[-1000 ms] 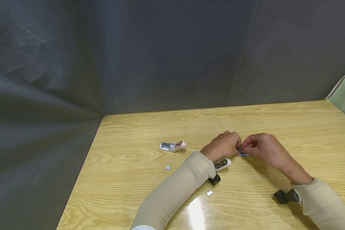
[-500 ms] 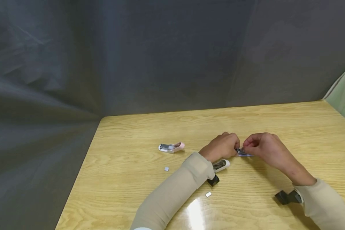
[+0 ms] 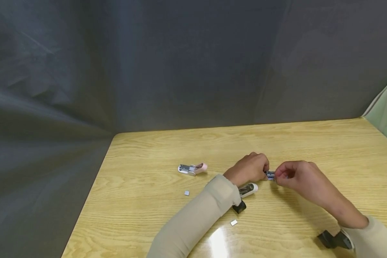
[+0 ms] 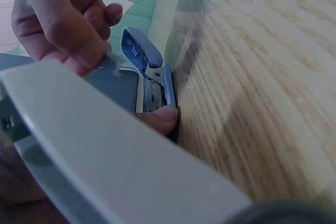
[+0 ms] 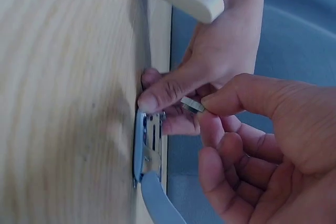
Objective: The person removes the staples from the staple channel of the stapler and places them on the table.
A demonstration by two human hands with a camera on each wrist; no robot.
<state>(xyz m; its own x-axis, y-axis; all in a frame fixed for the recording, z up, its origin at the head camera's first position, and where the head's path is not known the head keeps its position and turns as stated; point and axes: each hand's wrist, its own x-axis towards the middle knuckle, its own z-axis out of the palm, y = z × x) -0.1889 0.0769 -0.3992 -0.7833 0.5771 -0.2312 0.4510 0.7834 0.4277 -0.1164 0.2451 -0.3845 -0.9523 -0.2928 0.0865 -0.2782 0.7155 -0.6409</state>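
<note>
In the head view my left hand (image 3: 251, 168) holds down a light blue stapler (image 3: 271, 175) at the right of the table. Its top arm is swung up and the metal magazine lies bare, as the left wrist view shows. The left thumb (image 5: 149, 102) presses on the end of the base in the right wrist view. Between thumb and forefinger my right hand (image 3: 304, 177) pinches a short strip of staples (image 5: 192, 104). That strip is held beside the magazine, apart from it in the left wrist view (image 4: 111, 64).
A white stapler (image 3: 249, 189), opened, lies beside the left wrist and fills the front of the left wrist view. Further left sits an opened pink-and-white stapler (image 3: 192, 169). Two small staple blocks (image 3: 187, 193) lie on the wooden table (image 3: 142, 200). Dark sheeting (image 3: 193, 64) rises behind.
My right hand has drawn back to the right and towards me, so more of the blue stapler shows between the hands. The left hand keeps its place on it.
</note>
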